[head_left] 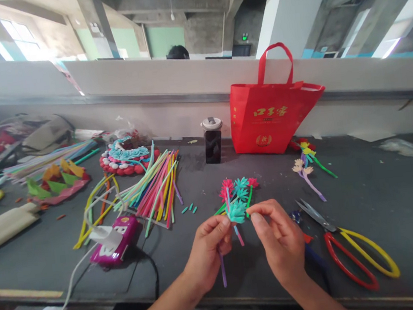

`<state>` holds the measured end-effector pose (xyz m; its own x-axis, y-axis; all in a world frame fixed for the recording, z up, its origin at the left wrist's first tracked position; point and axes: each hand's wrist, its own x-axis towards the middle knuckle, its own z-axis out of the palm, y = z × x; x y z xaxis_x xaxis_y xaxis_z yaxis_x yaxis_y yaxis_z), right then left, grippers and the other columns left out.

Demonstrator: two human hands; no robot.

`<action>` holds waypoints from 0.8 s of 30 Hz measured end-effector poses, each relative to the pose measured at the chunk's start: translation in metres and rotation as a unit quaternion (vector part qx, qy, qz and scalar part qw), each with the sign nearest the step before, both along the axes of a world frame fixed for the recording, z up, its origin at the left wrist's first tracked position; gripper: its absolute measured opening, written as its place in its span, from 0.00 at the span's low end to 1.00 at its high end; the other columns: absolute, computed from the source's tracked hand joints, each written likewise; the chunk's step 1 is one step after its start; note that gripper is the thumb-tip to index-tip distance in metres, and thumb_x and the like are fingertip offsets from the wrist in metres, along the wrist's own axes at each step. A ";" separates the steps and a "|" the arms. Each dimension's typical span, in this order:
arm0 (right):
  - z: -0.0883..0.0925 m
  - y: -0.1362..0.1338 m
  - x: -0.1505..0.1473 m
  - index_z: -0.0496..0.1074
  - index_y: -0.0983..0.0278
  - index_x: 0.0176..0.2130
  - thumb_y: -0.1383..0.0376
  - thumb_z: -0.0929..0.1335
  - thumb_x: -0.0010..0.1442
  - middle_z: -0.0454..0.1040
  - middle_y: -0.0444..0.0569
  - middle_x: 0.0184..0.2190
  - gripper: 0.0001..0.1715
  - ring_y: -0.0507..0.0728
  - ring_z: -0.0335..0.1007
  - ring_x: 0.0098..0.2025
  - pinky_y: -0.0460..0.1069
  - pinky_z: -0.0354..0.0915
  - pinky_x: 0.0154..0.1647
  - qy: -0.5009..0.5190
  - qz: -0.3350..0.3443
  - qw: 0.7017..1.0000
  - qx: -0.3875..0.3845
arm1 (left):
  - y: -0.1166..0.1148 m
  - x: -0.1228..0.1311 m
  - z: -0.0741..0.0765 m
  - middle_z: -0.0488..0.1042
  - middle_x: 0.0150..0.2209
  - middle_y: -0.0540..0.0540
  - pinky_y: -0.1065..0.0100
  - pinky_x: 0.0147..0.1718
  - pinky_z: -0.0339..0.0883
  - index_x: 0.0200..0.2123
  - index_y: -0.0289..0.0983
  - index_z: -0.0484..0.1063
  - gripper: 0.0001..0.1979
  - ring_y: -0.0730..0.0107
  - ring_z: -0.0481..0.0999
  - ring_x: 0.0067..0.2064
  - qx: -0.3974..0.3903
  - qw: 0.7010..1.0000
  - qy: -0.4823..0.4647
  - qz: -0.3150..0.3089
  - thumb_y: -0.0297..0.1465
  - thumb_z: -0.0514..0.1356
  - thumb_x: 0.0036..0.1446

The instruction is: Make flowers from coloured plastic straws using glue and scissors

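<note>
My left hand (213, 239) is closed around the purple stem of a turquoise straw flower (237, 212), just under its petals. The stem's lower end (223, 270) sticks out below the hand. At the right edge of the bloom, the thumb and forefinger of my right hand (278, 239) are pinched together. What lies between those fingertips is too small to make out. Just beyond the held bloom lie more straw flowers, including a pink one (227, 189), another turquoise one (241, 188) and a small red-pink one (253, 183) with a green stem.
Scissors (334, 230) with red and yellow handles lie open at the right. Finished flowers (305, 166) rest behind them. A red bag (269, 118) and a lidded cup (212, 139) stand at the back. Loose straws (161, 187) and a purple power strip (117, 240) occupy the left.
</note>
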<state>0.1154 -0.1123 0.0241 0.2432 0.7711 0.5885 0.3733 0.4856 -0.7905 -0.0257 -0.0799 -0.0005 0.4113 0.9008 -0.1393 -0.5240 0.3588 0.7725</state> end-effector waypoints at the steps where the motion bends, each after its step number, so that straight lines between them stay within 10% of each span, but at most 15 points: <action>1: -0.001 0.000 0.000 0.73 0.60 0.38 0.67 0.65 0.66 0.71 0.44 0.34 0.06 0.53 0.69 0.36 0.49 0.64 0.37 0.001 -0.004 1.000 -0.001 | 0.001 0.000 -0.001 0.59 0.20 0.55 0.71 0.21 0.42 0.25 0.34 0.70 0.14 0.80 0.52 0.22 -0.002 1.000 -0.005 -0.005 0.38 0.67 0.55; 24: 0.002 0.002 0.003 0.69 0.61 0.32 0.67 0.64 0.66 0.67 0.41 0.28 0.09 0.51 0.64 0.30 0.46 0.61 0.32 -0.060 0.022 0.997 -0.038 | -0.001 -0.003 -0.001 0.59 0.19 0.55 0.71 0.22 0.44 0.27 0.34 0.73 0.12 0.80 0.54 0.22 0.017 1.000 -0.007 -0.017 0.36 0.68 0.54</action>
<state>0.1188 -0.1099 0.0264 0.1389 0.8235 0.5500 0.4473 0.4434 -0.7768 -0.0287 -0.0809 -0.0013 0.4432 0.8904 -0.1039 -0.5225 0.3508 0.7771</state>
